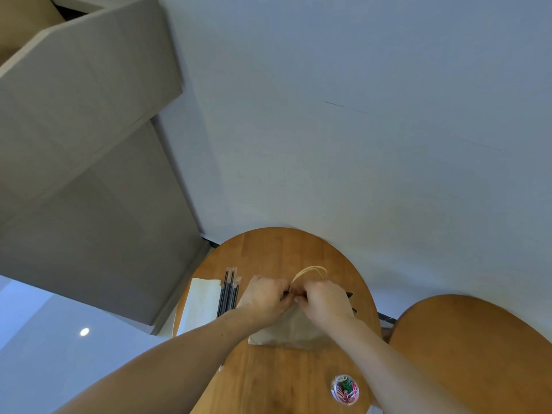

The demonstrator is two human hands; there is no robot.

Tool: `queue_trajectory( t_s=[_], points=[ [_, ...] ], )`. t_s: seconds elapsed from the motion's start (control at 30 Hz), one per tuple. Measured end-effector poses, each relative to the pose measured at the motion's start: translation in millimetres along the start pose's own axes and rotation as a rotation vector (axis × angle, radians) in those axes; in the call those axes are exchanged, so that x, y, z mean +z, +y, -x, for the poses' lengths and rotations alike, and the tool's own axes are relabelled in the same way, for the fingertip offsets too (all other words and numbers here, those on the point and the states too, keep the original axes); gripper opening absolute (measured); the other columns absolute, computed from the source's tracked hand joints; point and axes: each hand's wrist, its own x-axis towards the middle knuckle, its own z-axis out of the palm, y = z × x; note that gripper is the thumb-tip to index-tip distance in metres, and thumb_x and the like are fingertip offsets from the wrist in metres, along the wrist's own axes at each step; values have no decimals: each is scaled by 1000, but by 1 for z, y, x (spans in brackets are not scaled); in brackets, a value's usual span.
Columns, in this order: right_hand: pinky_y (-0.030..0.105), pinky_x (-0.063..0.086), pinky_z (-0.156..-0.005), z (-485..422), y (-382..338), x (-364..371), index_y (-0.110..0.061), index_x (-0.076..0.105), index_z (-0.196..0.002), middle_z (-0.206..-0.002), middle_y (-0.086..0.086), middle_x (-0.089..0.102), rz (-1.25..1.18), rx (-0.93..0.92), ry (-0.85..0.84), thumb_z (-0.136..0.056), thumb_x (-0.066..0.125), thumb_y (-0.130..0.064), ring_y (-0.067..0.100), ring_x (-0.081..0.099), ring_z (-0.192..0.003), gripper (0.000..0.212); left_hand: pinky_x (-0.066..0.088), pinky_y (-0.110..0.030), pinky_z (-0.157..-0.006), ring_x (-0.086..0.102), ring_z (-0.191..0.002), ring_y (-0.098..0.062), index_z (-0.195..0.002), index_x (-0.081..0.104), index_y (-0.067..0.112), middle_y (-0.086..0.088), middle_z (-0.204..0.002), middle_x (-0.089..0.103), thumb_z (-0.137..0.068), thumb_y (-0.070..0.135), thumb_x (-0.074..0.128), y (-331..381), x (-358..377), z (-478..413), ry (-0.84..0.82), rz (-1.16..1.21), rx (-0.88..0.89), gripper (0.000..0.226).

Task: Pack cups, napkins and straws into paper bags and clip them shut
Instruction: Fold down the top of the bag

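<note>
Both hands, left hand (264, 295) and right hand (324, 300), pinch the paper bag (294, 330) top shut; clipping time, I think; next needs a paper clip from the tub (345, 389).

Soft even daylight, fisheye-warped edges

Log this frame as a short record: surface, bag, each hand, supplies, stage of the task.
surface: round wooden table
bag: paper bag mid-table, handles on its far side
left hand: pinches the bag's top edge
right hand: pinches the same edge, close beside the left
supplies: straws and napkins left of the bag; tub of coloured paper clips nearer the person
stage: closing the top; any clip there is hidden
</note>
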Motion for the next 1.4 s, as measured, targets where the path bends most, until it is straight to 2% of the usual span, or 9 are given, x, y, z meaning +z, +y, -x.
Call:
queue_trajectory(
  t_s=[0.4, 0.63, 0.73, 0.83, 0.97, 1.07, 1.13, 1.27, 1.4],
  points=[
    [28, 41, -54, 0, -7, -3, -21, 66, -97, -83, -2, 67, 110, -5, -27, -98, 50, -32, 19, 65, -71, 20, 29, -27, -73, 47, -62, -13, -75, 61, 22, 7, -67, 57, -96, 28, 50, 1, 4, 7, 21, -61, 16, 24],
    [32, 52, -68, 18, -5, 1, -22, 61, -116, -117, -3, 62, 40, -86, 84, -98, 52, -36, 19, 66, -88, 25, 43, -32, -87, 59, -71, -17, -84, 68, 20, 2, -77, 69, -95, 34, 51, 1, -5, 7, -15, -116, 31, 24],
    [30, 56, -65, 35, 3, -4, -21, 69, -110, -112, -10, 67, -160, -265, 318, -95, 58, -30, 9, 67, -83, 21, 46, -34, -91, 63, -86, -13, -102, 68, 26, 8, -93, 71, -90, 40, 56, -1, -14, 10, -16, -31, 4, 22],
    [25, 53, -51, 52, 26, -10, -20, 70, -98, -96, -11, 65, -196, -326, 547, -92, 60, -35, 3, 62, -71, 20, 44, -28, -97, 55, -113, -8, -136, 50, 36, 17, -124, 61, -80, 46, 68, -18, -18, 18, -73, 27, -85, 60],
    [23, 51, -83, 63, 69, -5, -32, 41, -140, -135, -14, 40, -183, 60, 304, -79, 63, -64, 0, 49, -105, 72, 49, -28, -97, 51, -123, -10, -146, 38, 32, 11, -140, 50, -73, 34, 77, -44, -13, 31, -120, 112, -254, 83],
    [24, 43, -96, 65, 91, 12, -51, 19, -146, -147, -25, 30, -319, 116, 16, -74, 70, -64, 1, 44, -122, 89, 56, -25, -82, 62, -102, -7, -131, 52, 36, 10, -124, 60, -76, 27, 76, -55, -2, 39, -157, 216, -380, 60],
    [30, 50, -97, 61, 98, 23, -55, 24, -143, -144, -23, 40, -445, 152, -21, -78, 75, -52, 3, 54, -119, 83, 55, -20, -69, 63, -86, -6, -111, 61, 37, 12, -106, 63, -80, 25, 74, -58, 6, 42, -146, 235, -401, 36],
    [38, 59, -77, 50, 106, 39, -41, 54, -121, -108, -19, 66, -599, 255, 37, -84, 75, -37, 2, 68, -75, 42, 43, -15, -54, 61, -70, -7, -92, 70, 28, 10, -80, 64, -88, 26, 70, -58, 15, 45, -82, 283, -497, 5],
    [43, 58, -66, 48, 103, 41, -34, 63, -84, -70, -21, 68, -510, 241, 71, -88, 69, -39, 0, 65, -61, 9, 36, -15, -49, 54, -60, -4, -87, 70, 26, 9, -72, 61, -93, 35, 65, -57, 15, 55, -36, 291, -509, 12]
  ],
)
